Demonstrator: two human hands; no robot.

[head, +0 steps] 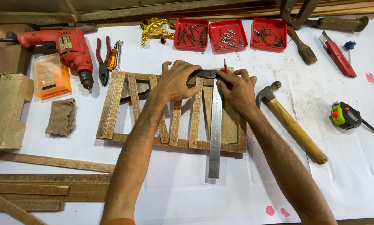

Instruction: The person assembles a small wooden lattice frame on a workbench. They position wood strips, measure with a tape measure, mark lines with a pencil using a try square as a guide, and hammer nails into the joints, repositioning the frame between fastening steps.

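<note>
Marking is the step in hand. On the slatted wooden frame [170,112] at mid-tabletop, the left hand [176,81], its grip spread flat, presses down a steel square [214,137]; the right hand [235,89] pinches a red pencil [225,66], its tip apparently at the blade's edge. Three red trays [230,35] of nails line the far edge; an orange case [50,75] sits near the left edge.

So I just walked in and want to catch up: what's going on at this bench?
A person is marking a wooden slat frame on a white-covered bench. The left hand presses a metal square flat across the slats, and the right hand holds a red pencil at the square's top edge. A hammer, a red drill and trays of nails lie around, untouched.
</note>
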